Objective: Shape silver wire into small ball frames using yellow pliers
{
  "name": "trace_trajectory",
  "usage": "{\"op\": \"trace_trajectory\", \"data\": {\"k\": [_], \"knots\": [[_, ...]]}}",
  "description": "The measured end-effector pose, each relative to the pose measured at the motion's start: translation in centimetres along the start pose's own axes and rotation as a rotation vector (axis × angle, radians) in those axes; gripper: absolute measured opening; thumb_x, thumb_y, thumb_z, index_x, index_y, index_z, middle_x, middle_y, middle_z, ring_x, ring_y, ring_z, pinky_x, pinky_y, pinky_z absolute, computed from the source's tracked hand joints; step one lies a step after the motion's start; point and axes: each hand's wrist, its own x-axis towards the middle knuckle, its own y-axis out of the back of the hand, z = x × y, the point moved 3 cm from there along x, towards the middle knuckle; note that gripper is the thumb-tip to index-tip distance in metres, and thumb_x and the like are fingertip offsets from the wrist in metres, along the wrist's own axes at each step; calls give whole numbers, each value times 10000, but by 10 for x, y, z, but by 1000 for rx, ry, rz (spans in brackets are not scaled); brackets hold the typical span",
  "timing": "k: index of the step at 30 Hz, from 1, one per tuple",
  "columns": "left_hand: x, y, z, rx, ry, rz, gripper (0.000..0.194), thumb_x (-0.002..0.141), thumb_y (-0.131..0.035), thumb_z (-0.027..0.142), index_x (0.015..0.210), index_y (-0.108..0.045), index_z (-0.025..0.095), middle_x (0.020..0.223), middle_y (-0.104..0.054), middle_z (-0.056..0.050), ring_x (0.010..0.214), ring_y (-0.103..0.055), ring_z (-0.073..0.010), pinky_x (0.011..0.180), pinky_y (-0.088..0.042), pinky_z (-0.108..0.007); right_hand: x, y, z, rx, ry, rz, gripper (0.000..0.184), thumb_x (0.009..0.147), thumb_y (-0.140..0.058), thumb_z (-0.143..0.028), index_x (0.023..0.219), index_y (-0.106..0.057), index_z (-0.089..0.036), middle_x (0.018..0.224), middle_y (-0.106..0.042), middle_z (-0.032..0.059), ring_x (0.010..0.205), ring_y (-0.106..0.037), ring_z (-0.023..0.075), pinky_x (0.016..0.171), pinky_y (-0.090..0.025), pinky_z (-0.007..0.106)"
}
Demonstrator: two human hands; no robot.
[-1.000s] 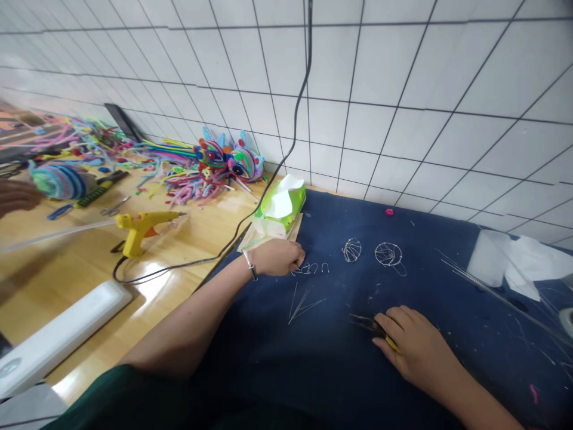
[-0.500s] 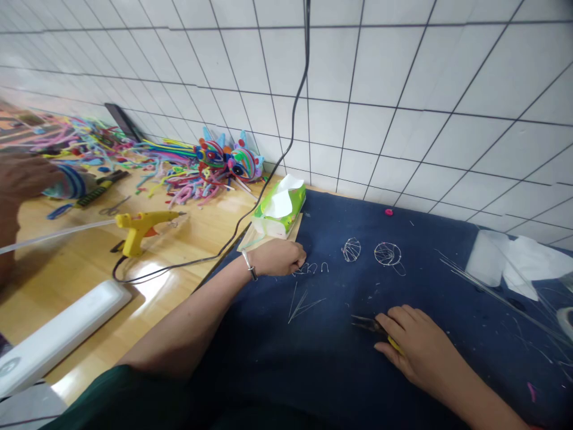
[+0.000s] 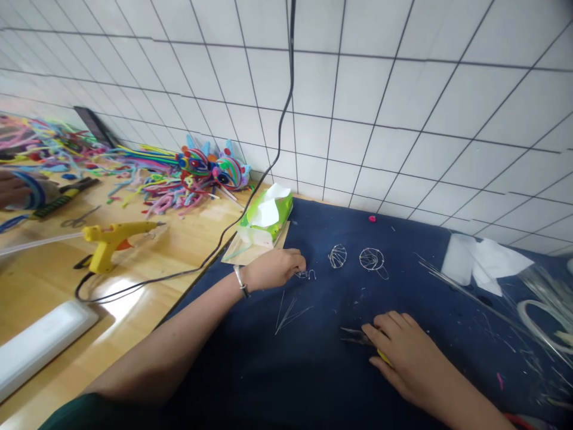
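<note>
My left hand (image 3: pixel 278 267), a silver bracelet on its wrist, is pinched closed over small bent wire pieces (image 3: pixel 306 275) on the dark blue cloth. What its fingertips hold, if anything, is hidden. In my right hand (image 3: pixel 403 352) are pliers (image 3: pixel 357 337) with yellow handles, their slim dark jaws pointing left and slightly apart. Beyond the hands sit two round wire frames, a smaller one (image 3: pixel 337 256) and a wider one (image 3: pixel 371 259). Several straight wire lengths (image 3: pixel 287 316) lie fanned out between my hands.
A green tissue pack (image 3: pixel 268 216) stands beyond my left hand, near a black cable (image 3: pixel 210 258). Left on the wooden table are a yellow glue gun (image 3: pixel 107 239), a white bar (image 3: pixel 45 343) and colourful pipe cleaners (image 3: pixel 168 194). Another person's hand (image 3: pixel 11 190) shows far left. Long wires (image 3: pixel 465 289) lie right.
The view has swung right, so things appear further left. My left hand stays over the bent wire pieces with its fingers closed. My right hand still holds the pliers.
</note>
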Motion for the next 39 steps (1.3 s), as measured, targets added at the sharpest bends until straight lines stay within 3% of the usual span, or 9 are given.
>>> {"op": "trace_trajectory", "data": {"k": [8,13,17,22,28,33,39], "knots": [[-2,5,-11,-72,55,11,130,801,-471,150,812,-600,164,776,-604,-17,732,-552,-134,667,-395,-220,4,8,-4,60,-18,4,350,791,-524,-269,1140,-502,-249,1014,-519,73,928,-462,233,757,-388,392],[-3,8,-16,-293,41,-40,152,786,-463,144,799,-613,163,789,-603,-9,685,-544,-107,648,-394,-199,2,12,-3,62,-21,21,342,814,-487,-242,1155,-501,-270,1024,-521,73,962,-454,235,785,-379,406],[-3,7,-19,-444,138,-71,98,745,-552,232,804,-587,163,709,-603,6,647,-549,-115,575,-389,-192,1,9,-8,63,-8,15,350,827,-468,-253,1177,-485,-260,1045,-518,76,990,-443,246,809,-369,427],[-5,-2,-23,-635,218,-125,126,756,-513,217,851,-573,162,703,-620,0,628,-595,-118,534,-408,-185,3,4,-16,55,37,-10,350,838,-451,-262,1187,-471,-253,1064,-516,74,1005,-436,258,818,-362,440],[-3,-6,-25,-344,95,-120,175,751,-481,122,862,-607,172,759,-640,4,659,-595,-103,580,-405,-172,7,2,-18,6,47,-40,358,832,-459,-271,1189,-465,-245,1062,-517,77,1010,-438,269,812,-362,442],[-5,-2,-29,-199,102,-55,149,704,-561,128,823,-633,183,829,-629,-7,733,-571,-129,656,-386,-203,8,5,-16,-34,85,-56,358,826,-465,-277,1182,-469,-248,1045,-530,66,982,-452,262,802,-360,437],[-9,-1,-35,-68,140,-19,199,742,-490,99,811,-645,203,822,-640,-11,742,-571,-142,666,-370,-227,15,21,-17,-87,112,-26,337,803,-501,-290,1136,-503,-245,987,-555,64,932,-472,250,789,-353,426]]}}
